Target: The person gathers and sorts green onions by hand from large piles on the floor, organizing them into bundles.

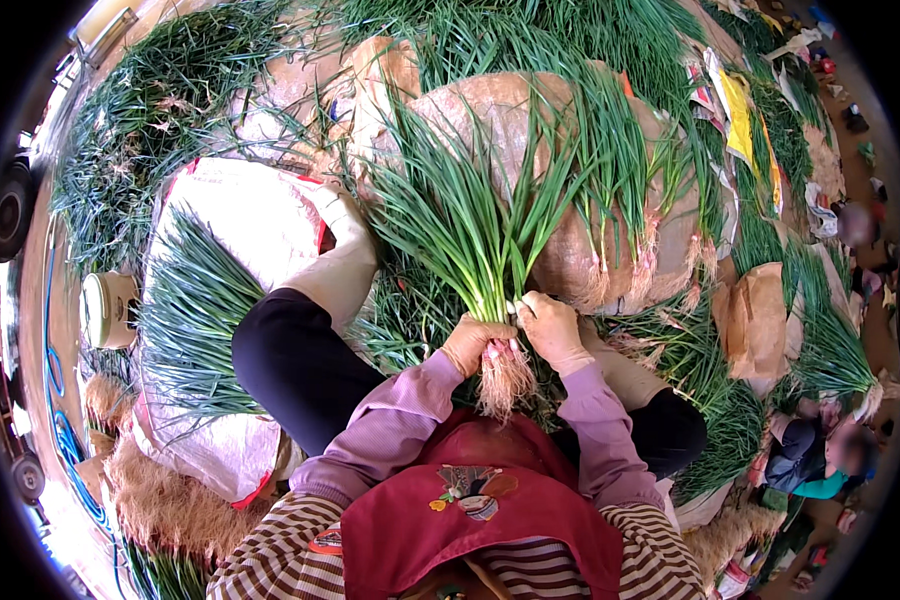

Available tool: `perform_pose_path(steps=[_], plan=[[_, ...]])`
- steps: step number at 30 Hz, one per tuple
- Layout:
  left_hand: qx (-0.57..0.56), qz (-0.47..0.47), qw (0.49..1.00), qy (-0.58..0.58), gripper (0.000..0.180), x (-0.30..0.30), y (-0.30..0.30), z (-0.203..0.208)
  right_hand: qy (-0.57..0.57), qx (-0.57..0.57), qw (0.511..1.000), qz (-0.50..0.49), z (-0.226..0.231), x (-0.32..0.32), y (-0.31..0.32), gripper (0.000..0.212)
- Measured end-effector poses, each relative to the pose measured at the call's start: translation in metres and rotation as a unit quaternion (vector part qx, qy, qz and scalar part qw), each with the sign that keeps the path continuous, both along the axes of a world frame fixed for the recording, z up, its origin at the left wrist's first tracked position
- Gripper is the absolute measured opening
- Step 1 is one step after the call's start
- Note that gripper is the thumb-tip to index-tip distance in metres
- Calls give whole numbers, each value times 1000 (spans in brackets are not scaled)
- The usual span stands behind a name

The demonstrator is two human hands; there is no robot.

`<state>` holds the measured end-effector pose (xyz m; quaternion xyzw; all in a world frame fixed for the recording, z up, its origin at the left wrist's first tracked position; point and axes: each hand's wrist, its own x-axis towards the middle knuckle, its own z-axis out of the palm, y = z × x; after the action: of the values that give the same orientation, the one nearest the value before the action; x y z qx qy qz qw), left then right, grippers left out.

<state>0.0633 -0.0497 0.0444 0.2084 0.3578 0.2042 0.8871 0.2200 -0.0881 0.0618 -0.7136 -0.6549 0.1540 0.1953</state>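
A bunch of green onions [482, 240] stands in front of my body, its long green leaves fanning away from me. My left hand [467, 343] is wrapped round the pale stems just above the reddish-white roots [505, 382], which hang toward my lap. At the right side of the same stems, my right hand [550, 328] has its fingers closed in a pinch at the bunch's edge. Something small and white shows at those fingertips. Both hands touch the one bunch and almost meet.
Loose green onions lie on brown sacking [580, 240] ahead. A leafy pile [195, 320] rests on a white sack [240, 195] at left, beside a lidded pail [108, 310]. Rooty bundles [175, 500] lie lower left. Another person [805, 455] sits at far right.
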Motion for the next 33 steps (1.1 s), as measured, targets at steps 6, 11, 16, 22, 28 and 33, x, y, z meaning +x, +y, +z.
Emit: perform_pose_path(steps=[6,11,16,22,28,33], plan=[[62,41,997,31,18,6,-1,-13,52,49,967,-243,-38,-18,-8,19],[65,24,996,58,26,-6,-11,-7,-146,-162,932,-288,-101,109,-54,23],[58,34,998,21,29,-9,-11,-13,114,-458,874,-112,-51,92,-51,39],[72,1,996,51,31,-6,-15,-10,-42,-239,958,-152,16,3,39,47],[582,-58,787,196,8,-13,-17,-39,547,-61,766,-333,-18,-14,5,12],[-7,53,998,-33,4,-4,-12,3,569,-136,712,-388,-90,5,-49,17]])
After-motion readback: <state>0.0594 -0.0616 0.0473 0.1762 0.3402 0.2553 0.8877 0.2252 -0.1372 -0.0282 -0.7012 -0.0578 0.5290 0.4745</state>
